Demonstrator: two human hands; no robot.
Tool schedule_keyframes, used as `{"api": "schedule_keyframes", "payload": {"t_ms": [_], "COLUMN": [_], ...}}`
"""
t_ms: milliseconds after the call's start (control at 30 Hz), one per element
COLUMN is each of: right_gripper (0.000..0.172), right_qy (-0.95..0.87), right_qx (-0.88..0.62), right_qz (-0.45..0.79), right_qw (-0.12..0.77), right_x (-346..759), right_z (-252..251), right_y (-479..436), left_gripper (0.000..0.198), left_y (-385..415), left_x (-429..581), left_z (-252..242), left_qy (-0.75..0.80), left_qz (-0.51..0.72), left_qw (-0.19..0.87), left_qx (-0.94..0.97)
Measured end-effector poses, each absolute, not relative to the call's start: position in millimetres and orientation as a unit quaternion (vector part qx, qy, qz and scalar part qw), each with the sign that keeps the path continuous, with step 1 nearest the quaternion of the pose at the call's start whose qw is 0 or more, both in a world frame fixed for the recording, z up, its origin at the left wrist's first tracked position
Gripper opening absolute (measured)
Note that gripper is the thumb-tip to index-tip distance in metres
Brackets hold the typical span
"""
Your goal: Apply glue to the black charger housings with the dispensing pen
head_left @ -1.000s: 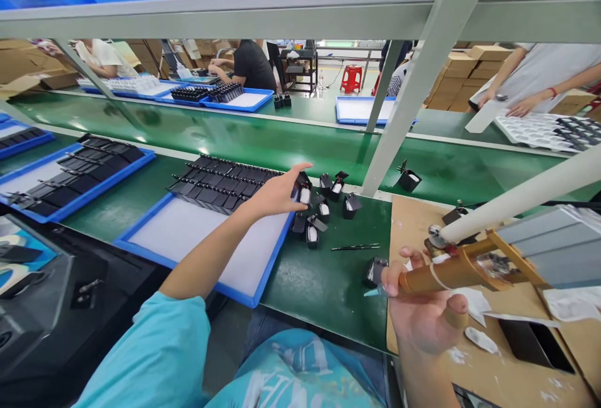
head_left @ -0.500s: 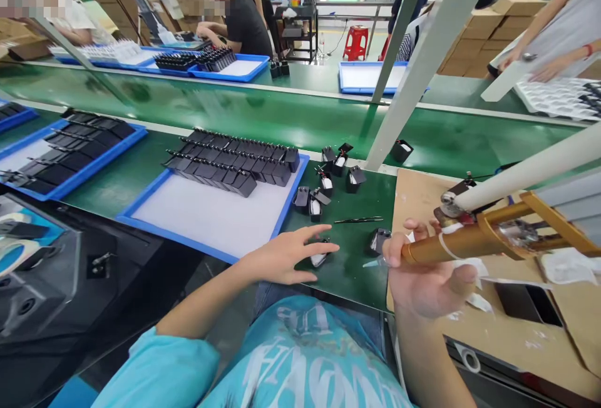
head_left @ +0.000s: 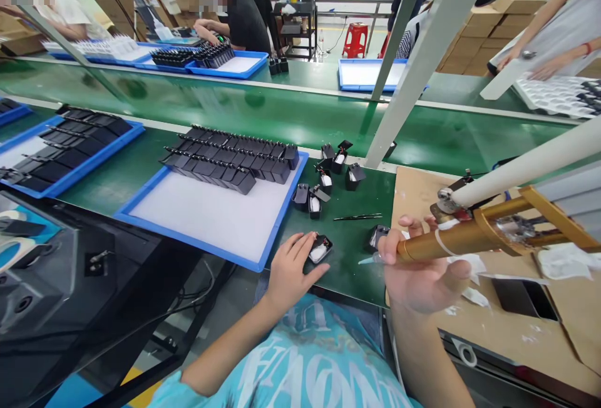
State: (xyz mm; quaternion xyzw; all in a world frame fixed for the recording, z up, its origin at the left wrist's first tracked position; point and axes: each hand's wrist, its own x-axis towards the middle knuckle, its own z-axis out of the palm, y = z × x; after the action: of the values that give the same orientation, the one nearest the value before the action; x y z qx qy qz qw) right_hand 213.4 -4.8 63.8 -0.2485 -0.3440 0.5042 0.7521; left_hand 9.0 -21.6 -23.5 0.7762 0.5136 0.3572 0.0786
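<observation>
My right hand (head_left: 417, 270) is wrapped round the gold-coloured barrel of a glue dispensing gun (head_left: 451, 240). Its pale blue nozzle tip (head_left: 369, 260) points left over the green bench. Beside that tip stands a small open black case (head_left: 377, 237), partly covered by the hand. My left hand (head_left: 295, 267) lies at another open black case (head_left: 322, 249) with a white block and thin wires inside. The left fingers are stretched along the case's left edge, the thumb apart in front of it; whether they press on it I cannot tell. Black tweezers (head_left: 357, 216) lie beyond.
Several open black cases (head_left: 325, 180) stand behind the tweezers. To the left, a blue-rimmed tray (head_left: 197, 244) holds rows of closed black cases. A slanted white post (head_left: 413, 76) and cardboard sheet (head_left: 511, 348) are on the right. Co-workers sit and stand across the green conveyor (head_left: 263, 111).
My left hand has drawn back and turned, uncovering the open case in front of me. The loose case on the conveyor has slid left behind the post. The right hand keeps its grip.
</observation>
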Motion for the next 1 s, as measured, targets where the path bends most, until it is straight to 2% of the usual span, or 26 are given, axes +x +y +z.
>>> {"api": "schedule_keyframes", "payload": {"t_ms": [33,100,200,267,333,433,600,700,800,867,1000], "right_gripper": [0.048,0.046,0.045,0.045,0.044,0.041,0.042,0.04,0.04,0.042,0.044], "right_qy": [-0.344,-0.345,-0.349,-0.349,-0.349,-0.353,-0.358,-0.364,-0.366,-0.368,-0.379], "right_qx": [-0.248,-0.247,-0.25,-0.25,-0.247,-0.248,-0.258,-0.251,-0.241,-0.237,-0.247], "right_qz": [0.504,0.503,0.507,0.507,0.504,0.5,0.499,0.498,0.502,0.507,0.505], "right_qw": [0.752,0.753,0.747,0.748,0.751,0.751,0.745,0.746,0.746,0.743,0.735], "right_x": [212.9,211.6,209.3,207.8,206.6,205.8,205.1,201.2,194.1,188.5,176.4], "right_z": [64.2,65.2,66.4,67.1,67.8,69.1,69.3,69.1,70.4,72.3,75.9], "right_y": [-5.0,-5.2,-5.3,-5.3,-5.4,-5.8,-5.2,-3.3,0.0,2.8,8.7], "left_gripper": [0.053,0.047,0.034,0.038,0.04,0.031,0.043,0.038,0.032,0.036,0.047], "left_y": [-21.7,-18.3,-8.3,-2.2,1.9,5.3,8.5,8.7,5.3,0.6,-10.1], "left_x": [12.6,18.8,22.9,22.3,20.4,17.2,13.2,11.0,9.5,9.0,7.9], "left_z": [-25.5,-27.0,-19.8,-9.7,1.3,13.7,18.8,15.2,7.9,1.8,-9.2], "left_qy": [0.535,0.576,0.587,0.528,0.445,0.377,0.326,0.323,0.356,0.402,0.5], "left_qz": [0.342,0.334,0.375,0.421,0.451,0.454,0.438,0.439,0.444,0.461,0.453], "left_qw": [0.099,0.168,0.375,0.558,0.699,0.794,0.837,0.838,0.816,0.759,0.562], "left_qx": [0.766,0.727,0.611,0.483,0.332,0.146,0.023,0.021,0.103,0.222,0.479]}}
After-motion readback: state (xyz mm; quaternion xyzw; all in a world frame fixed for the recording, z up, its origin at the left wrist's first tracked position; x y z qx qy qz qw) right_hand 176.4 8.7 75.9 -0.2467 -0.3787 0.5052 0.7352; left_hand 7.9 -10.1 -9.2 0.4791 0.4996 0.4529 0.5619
